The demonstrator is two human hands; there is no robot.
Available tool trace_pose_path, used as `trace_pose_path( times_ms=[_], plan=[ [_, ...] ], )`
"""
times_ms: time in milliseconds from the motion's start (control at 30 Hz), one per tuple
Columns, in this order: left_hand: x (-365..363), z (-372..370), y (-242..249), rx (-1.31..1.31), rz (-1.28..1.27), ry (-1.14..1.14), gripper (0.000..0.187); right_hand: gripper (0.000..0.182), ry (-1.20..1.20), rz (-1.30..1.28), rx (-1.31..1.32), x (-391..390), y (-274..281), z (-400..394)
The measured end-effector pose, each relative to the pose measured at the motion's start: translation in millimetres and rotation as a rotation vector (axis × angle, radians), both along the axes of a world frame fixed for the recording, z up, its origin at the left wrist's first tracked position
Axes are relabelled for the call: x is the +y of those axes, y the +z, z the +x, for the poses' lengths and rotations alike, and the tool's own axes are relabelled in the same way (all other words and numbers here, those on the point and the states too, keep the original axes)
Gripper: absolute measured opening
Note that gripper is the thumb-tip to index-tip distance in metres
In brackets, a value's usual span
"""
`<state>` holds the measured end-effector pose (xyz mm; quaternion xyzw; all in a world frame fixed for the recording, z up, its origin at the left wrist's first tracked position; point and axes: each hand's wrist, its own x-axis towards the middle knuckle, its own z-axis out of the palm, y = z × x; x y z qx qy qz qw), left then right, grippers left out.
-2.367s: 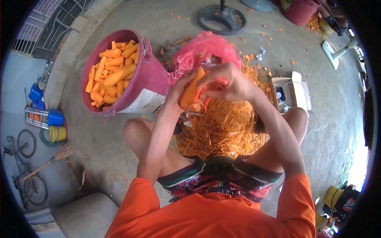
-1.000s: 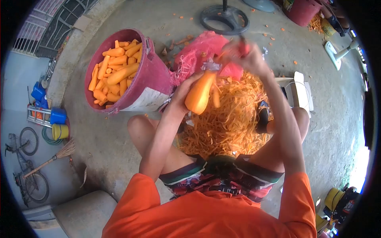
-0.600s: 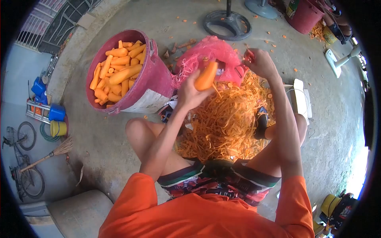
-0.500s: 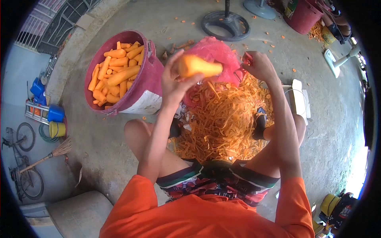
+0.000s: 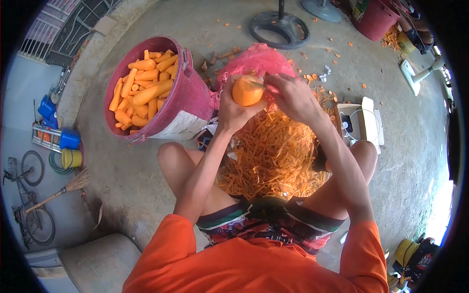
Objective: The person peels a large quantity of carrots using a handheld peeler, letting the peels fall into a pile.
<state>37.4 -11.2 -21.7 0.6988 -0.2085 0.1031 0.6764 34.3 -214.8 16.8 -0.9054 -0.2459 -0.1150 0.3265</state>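
Orange carrot (image 5: 247, 93), magenta bucket (image 5: 183, 95), pink net bag (image 5: 256, 57).

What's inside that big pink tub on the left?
The tub holds a heap of orange carrots that look peeled. Only the upper ones show; whatever lies beneath them, and the bottom, is covered.

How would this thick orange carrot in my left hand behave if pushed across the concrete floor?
The thick orange carrot in your left hand looks solid, so it's probably stiff. Its rounded sides suggest it could roll, and its smooth-looking surface may be slippery.
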Motion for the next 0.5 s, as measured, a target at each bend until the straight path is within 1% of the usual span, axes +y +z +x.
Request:
trace_pose_path(
  times_ms=[33, 67, 133, 167, 300, 333, 400, 467, 500],
  plan=[
    [0.1, 0.1, 1.2, 0.003, 0.003, 0.0, 0.055, 0.03, 0.014, -0.047, 0.007, 3.4, 2.9, -3.6],
    [0.8, 0.1, 2.6, 0.045, -0.004, 0.008, 0.053, 0.038, 0.003, -0.036, 0.021, 6.8, 0.7, -5.7],
    [2.6, 0.8, 1.5, 0.087, -0.01, 0.016, 0.051, 0.036, 0.004, -0.042, -0.012, 9.0, -2.6, -6.2],
    [3.3, 0.8, 1.1, 0.094, -0.003, 0.032, 0.047, 0.035, 0.003, -0.049, -0.046, 9.8, -4.0, -6.5],
    [1.7, -0.3, -2.0, 0.133, -0.005, 0.071, 0.035, 0.037, -0.002, -0.083, -0.013, 13.2, -12.9, -5.2],
    [2.3, -0.3, -2.7, 0.135, -0.004, 0.071, 0.035, 0.037, 0.013, -0.078, -0.006, 13.2, -14.7, -5.2],
    [2.7, 2.8, -3.5, 0.119, 0.105, 0.107, 0.031, 0.036, 0.031, -0.075, -0.004, 13.0, -16.8, -4.0],
    [3.2, 4.3, -5.2, 0.123, 0.108, 0.105, 0.034, 0.033, -0.002, -0.09, -0.091, 13.7, -18.9, -3.7],
    [3.3, 4.1, -4.8, 0.131, 0.112, 0.102, 0.037, 0.033, 0.001, -0.089, -0.092, 15.2, -18.5, -4.1]
  ],
)
